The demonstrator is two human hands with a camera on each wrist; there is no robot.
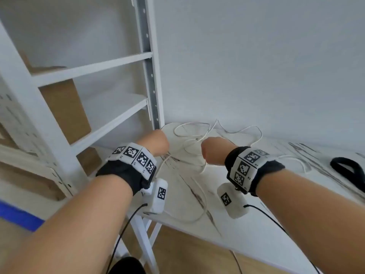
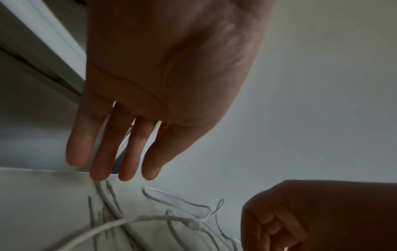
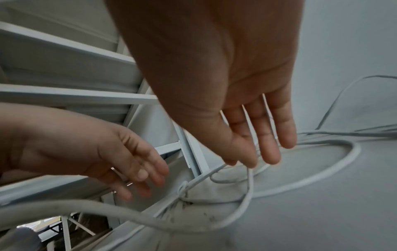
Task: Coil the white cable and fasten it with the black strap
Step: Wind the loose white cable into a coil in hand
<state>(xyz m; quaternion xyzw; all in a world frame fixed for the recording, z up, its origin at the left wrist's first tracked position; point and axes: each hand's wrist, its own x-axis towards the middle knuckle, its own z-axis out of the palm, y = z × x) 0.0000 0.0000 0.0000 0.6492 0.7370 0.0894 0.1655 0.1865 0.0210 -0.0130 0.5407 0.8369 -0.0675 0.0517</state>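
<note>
Thin white cable (image 1: 194, 135) lies uncoiled in loose tangled loops on the white marble-patterned tabletop (image 1: 256, 224), near the back wall; one run trails toward the front edge, another toward the right; small knot visible mid-tangle in the right wrist view. Left hand (image 2: 154, 95) over the left side of the tangle; fingers straight and slightly spread, tips (image 2: 99, 171) at or just above a cable strand; contact unclear; nothing gripped. Right hand (image 3: 225, 84) over the middle of the loops; fingers extended, thumb and forefinger tips (image 3: 250, 161) meeting on a raised strand, looks like a light pinch. Flat black fabric strap (image 1: 349, 171) lies looped on the tabletop at the far right, well apart from both hands. White metal shelving unit (image 1: 88, 80) stands left of the table; brown cardboard boxes (image 1: 65, 109) on its shelves.
</note>
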